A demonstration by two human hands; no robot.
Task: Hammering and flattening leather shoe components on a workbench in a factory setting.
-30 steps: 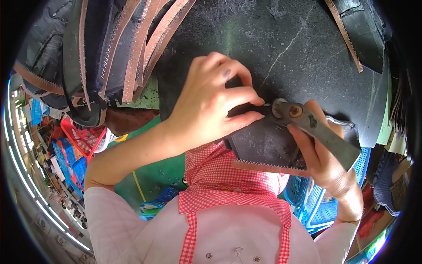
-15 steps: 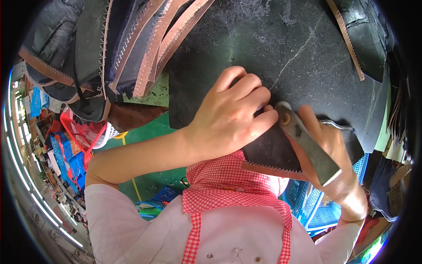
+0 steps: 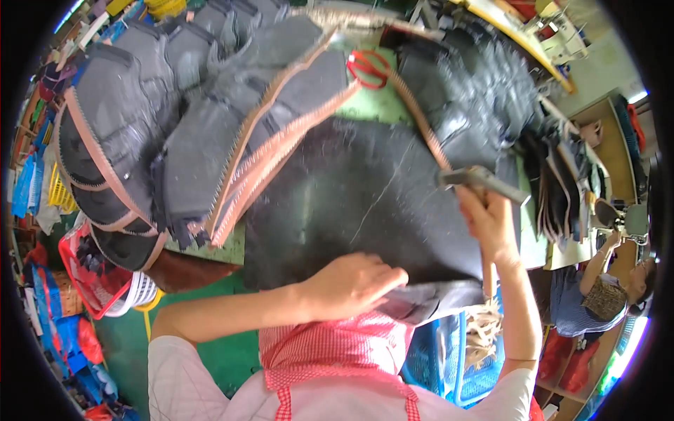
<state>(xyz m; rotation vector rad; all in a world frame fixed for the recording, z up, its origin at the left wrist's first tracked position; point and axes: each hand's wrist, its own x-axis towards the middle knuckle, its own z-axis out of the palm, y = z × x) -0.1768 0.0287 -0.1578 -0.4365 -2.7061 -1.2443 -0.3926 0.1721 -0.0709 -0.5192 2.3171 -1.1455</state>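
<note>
My right hand (image 3: 491, 226) is closed around a hammer (image 3: 489, 279). Its metal head stands above my fist, over the right part of a black mat (image 3: 330, 203). At the mat's near edge, my left hand (image 3: 347, 288) has its fingers bent over the end of a dark leather piece (image 3: 442, 298). That piece lies along the near edge, partly folded, and runs to the right below the hammer. The thumb of my left hand is hidden, and part of the piece is under the hand.
Stacked dark leather pieces with brown zigzag-stitched edges (image 3: 189, 151) rise at the left; another dark pile (image 3: 463, 91) stands at the back right. Red-handled scissors (image 3: 368, 69) lie between them. A blue basket (image 3: 456, 358) is below the near edge. Another person (image 3: 597, 295) is at far right.
The hammer and my right hand have risen away from the near edge. My left hand has moved down and left, onto the near edge. The view has shifted, showing more of the far table.
</note>
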